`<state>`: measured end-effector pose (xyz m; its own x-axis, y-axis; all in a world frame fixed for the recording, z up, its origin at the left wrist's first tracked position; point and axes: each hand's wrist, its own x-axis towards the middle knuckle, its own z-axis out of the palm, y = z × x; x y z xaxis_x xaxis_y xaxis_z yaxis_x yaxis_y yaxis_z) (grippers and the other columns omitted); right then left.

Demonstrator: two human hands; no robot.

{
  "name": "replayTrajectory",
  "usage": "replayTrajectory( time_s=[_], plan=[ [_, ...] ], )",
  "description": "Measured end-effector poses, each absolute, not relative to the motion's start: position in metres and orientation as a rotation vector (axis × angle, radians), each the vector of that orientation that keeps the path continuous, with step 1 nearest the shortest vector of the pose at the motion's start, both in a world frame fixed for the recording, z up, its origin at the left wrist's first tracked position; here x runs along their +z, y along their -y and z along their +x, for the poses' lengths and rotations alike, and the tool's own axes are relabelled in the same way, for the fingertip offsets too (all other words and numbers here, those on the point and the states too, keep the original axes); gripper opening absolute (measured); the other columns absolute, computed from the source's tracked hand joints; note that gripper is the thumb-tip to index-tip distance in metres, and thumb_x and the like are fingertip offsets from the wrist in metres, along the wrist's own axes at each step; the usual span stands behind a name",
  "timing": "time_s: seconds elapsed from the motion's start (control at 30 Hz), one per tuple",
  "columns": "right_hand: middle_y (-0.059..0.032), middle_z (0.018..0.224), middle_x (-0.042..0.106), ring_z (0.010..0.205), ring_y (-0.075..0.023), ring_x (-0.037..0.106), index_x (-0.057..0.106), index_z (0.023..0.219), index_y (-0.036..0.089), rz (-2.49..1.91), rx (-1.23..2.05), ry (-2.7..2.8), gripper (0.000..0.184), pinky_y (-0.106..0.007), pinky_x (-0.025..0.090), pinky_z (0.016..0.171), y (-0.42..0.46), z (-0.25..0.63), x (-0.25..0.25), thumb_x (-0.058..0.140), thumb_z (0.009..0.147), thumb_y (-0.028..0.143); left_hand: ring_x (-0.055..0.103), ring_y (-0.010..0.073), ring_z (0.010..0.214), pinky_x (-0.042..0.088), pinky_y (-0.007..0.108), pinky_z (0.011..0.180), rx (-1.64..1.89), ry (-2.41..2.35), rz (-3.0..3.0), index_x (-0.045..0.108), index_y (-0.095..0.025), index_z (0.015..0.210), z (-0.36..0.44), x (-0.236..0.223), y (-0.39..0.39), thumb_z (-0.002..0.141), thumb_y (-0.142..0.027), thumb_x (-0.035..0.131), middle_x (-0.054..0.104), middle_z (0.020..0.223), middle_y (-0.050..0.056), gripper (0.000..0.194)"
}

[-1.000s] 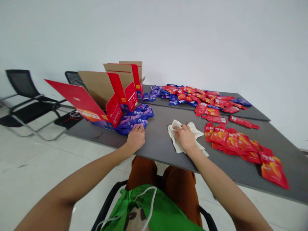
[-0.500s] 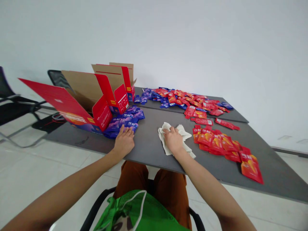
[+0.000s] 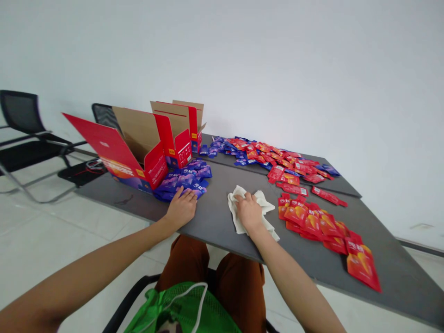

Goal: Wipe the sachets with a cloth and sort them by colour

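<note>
My left hand lies flat at the near edge of a heap of blue-purple sachets, fingertips touching them and holding nothing. My right hand presses down on a crumpled white cloth, with the fabric bunched under its fingers. To the right of the cloth lies a loose band of red-orange sachets. Further back, a wide spread of mixed red and blue sachets covers the far part of the grey table.
Two open cardboard cartons, red outside and kraft-brown inside, stand at the table's left: a larger one and one behind it. Black mesh chairs stand beyond. A green mesh bag rests on my lap.
The whole view has shifted and tilted as my head moved. Both hands stay where they were, the left by the blue sachets and the right on the cloth.
</note>
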<state>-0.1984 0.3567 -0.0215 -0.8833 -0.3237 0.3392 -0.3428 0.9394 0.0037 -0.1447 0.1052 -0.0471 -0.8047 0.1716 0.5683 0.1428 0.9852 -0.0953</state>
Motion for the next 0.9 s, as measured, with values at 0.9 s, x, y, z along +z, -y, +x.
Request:
replayTrajectory(
  time_s=[0.9],
  plan=[
    [-0.0089,0.113,0.058,0.108,-0.0269,0.054,0.064,0.120,0.031,0.482,0.188,2.752,0.035,-0.038,0.051,0.078,-0.356,-0.195,-0.019,0.041,0.097,0.019,0.068,0.0270,0.085,0.047,0.035,0.075,0.144,2.509,-0.490,0.073,-0.016,0.085,-0.305,0.073,-0.158,0.087,-0.032,0.038,0.073,0.090,0.014,0.039]
  ],
)
